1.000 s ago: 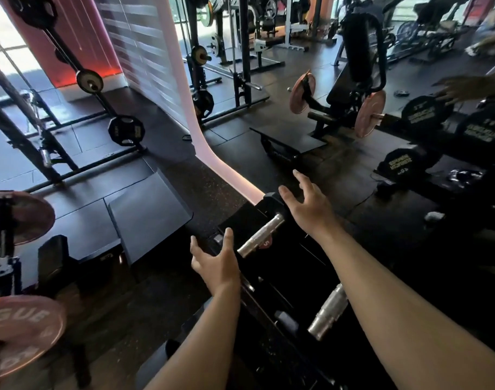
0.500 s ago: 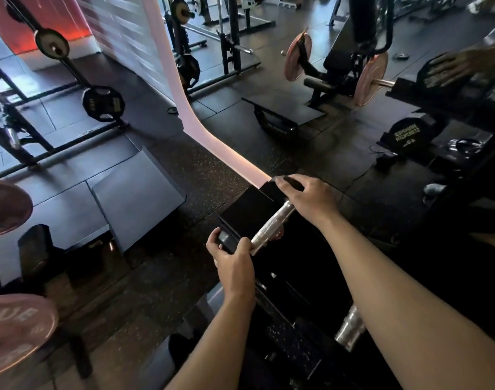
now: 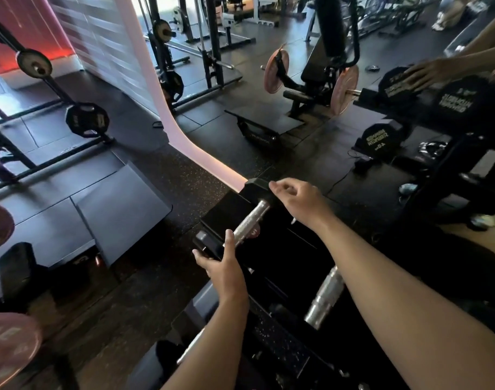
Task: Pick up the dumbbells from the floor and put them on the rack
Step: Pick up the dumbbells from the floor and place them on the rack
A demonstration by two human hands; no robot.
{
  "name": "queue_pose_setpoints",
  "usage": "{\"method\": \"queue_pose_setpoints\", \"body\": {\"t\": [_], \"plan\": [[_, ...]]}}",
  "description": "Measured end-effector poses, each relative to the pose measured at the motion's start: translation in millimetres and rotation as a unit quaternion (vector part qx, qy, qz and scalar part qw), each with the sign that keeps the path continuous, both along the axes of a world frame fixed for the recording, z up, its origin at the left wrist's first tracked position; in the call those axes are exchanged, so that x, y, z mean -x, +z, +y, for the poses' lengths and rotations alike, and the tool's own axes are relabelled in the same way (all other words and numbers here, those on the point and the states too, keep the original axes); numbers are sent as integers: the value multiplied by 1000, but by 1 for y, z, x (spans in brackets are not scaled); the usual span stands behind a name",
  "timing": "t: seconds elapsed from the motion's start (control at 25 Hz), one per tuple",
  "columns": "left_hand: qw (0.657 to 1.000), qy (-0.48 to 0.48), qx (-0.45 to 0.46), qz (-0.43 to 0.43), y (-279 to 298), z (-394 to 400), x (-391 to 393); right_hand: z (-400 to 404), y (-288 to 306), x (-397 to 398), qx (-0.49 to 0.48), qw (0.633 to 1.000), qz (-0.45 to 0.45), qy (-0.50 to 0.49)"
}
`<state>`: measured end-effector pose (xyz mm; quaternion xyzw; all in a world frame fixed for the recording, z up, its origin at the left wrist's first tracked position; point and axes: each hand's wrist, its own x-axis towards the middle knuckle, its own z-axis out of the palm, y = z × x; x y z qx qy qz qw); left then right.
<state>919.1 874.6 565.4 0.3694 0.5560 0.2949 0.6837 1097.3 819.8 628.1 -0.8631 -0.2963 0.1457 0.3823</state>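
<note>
Dumbbell with knurled steel handle and black hex heads [image 3: 250, 219] sits on the dark rack [image 3: 282, 249], long axis running from near-left to far-right. Left hand [image 3: 222, 267] at near head, grip loose, thumb beside handle. Right hand [image 3: 298, 199] over far head, fingers curled, probably released, though contact is hard to tell. Both forearms reach forward and down. Second steel-handled dumbbell [image 3: 323, 298] lies nearer on the same rack.

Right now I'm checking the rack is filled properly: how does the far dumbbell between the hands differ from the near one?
The far dumbbell has both hands at its ends, left hand and right hand; the near dumbbell is untouched. The far one's black heads show; the near one's are lost in shadow. Both have silver handles, angled alike on the rack.
</note>
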Motion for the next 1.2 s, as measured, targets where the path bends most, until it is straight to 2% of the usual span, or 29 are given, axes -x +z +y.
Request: {"method": "queue_pose_setpoints", "body": {"t": [0.2, 0.48, 0.56, 0.68, 1.0, 1.12, 1.2], "plan": [[1000, 3, -9, 23, 13, -56, 9, -65, 27, 5, -41, 999, -20, -12], [999, -43, 10, 4, 19, -129, 14, -131, 19, 25, 18, 999, -46, -2], [998, -57, 12, 11, 17, -138, 12, -142, 10, 31, 53, 997, -64, 3], [995, -71, 10, 66, 12, -149, 14, -155, -2, 36, 105, 991, -85, -2], [989, -128, 12, 67, 4, -147, 22, -163, -9, 37, 100, 988, -117, -18], [990, -118, 25, 69, 7, -147, 23, -163, -9, 33, 101, 991, -88, 2], [991, -110, 29, 68, 12, -154, 25, -164, -4, 33, 91, 995, -36, 19]]}}
